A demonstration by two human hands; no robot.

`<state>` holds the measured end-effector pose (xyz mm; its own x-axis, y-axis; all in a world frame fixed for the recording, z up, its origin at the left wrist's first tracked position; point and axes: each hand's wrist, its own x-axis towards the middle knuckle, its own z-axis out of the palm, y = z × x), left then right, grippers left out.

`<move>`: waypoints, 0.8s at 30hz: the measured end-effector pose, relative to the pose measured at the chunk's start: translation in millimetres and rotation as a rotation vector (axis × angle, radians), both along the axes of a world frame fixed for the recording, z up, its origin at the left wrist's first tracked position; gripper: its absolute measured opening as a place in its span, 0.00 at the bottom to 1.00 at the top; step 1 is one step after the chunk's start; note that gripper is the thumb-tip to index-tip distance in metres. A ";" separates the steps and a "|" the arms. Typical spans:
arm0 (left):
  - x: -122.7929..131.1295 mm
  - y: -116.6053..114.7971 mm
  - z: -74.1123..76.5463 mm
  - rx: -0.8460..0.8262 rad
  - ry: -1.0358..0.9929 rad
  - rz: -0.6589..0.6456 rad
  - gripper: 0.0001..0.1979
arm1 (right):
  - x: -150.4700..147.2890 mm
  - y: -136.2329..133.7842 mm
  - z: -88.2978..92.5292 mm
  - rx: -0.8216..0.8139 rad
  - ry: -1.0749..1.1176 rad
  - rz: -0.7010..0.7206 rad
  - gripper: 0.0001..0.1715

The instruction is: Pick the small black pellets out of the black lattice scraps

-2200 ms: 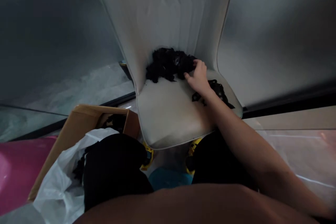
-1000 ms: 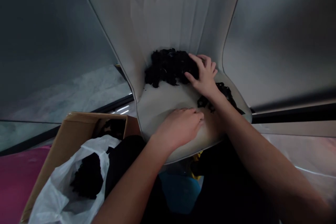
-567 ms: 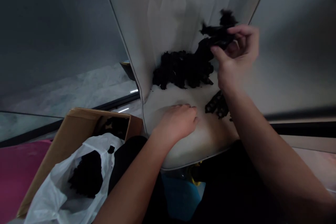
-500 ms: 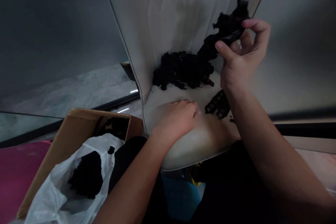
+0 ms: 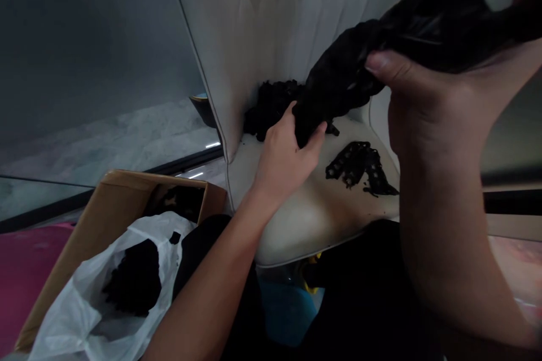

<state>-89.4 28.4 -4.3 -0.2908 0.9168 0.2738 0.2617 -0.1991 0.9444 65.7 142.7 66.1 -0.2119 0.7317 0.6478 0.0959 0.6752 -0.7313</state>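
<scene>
A long, crumpled black strip (image 5: 345, 67) stretches from the chair up to the top right of the view; its material is hard to tell. My left hand (image 5: 290, 146) grips the lower end between thumb and fingers. Higher up, close to the camera, my right hand (image 5: 440, 87) holds the same strip, its thumb pressed on it and its fingers partly hidden. Behind my left hand lies a heap of similar black pieces (image 5: 271, 104), against the backrest. A smaller group of black strips with holes (image 5: 355, 163) rests flat on the seat.
The pale padded chair (image 5: 288, 237) stands before my knees. To the left, an open cardboard box (image 5: 88, 248) contains dark pieces, and a white plastic bag (image 5: 76, 316) holds a black bundle (image 5: 138, 282). A blue object (image 5: 288, 310) shows beneath the seat.
My right hand has moved right and nearer the camera, pulling the black strip up off the heap. My left hand has risen from the seat and taken hold of its lower end.
</scene>
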 end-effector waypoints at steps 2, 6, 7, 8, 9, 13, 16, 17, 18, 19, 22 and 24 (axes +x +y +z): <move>-2.3 -2.0 5.4 0.019 -0.059 -0.045 0.06 | 1.3 5.2 -4.7 0.111 0.121 0.022 0.26; -10.7 -1.2 12.6 -0.092 -0.235 -0.112 0.03 | 5.4 19.3 -32.4 -0.082 0.144 0.118 0.32; -13.7 -0.3 14.1 -0.144 -0.301 -0.147 0.03 | 8.2 21.6 -41.3 -0.151 0.134 0.141 0.34; -16.8 0.5 15.4 -0.202 -0.365 -0.196 0.03 | 11.8 22.9 -49.8 -0.216 0.128 0.162 0.33; -19.6 1.2 16.5 -0.260 -0.422 -0.252 0.04 | 16.1 23.0 -57.2 -0.276 0.127 0.182 0.31; -23.2 2.1 17.6 -0.387 -0.628 -0.453 0.13 | 31.3 14.2 -68.9 -0.434 0.036 0.214 0.25; -16.5 2.8 15.7 -0.340 -0.738 -0.552 0.21 | 30.9 2.5 -62.4 -0.518 0.045 0.278 0.28; -13.6 3.0 15.4 -0.317 -0.745 -0.552 0.25 | 28.3 -1.7 -59.4 -0.557 0.081 0.306 0.28; -10.7 3.2 15.4 -0.292 -0.739 -0.533 0.30 | 24.9 -5.9 -56.6 -0.595 0.119 0.327 0.28; -8.0 3.3 15.7 -0.261 -0.726 -0.501 0.33 | 21.2 -9.8 -54.3 -0.625 0.145 0.338 0.27; -2.1 3.7 17.2 -0.116 -0.646 -0.433 0.36 | 11.8 -18.6 -50.2 -0.606 0.160 0.306 0.23; 0.4 4.4 17.6 -0.032 -0.610 -0.394 0.30 | 8.7 -22.3 -49.0 -0.525 0.133 0.264 0.23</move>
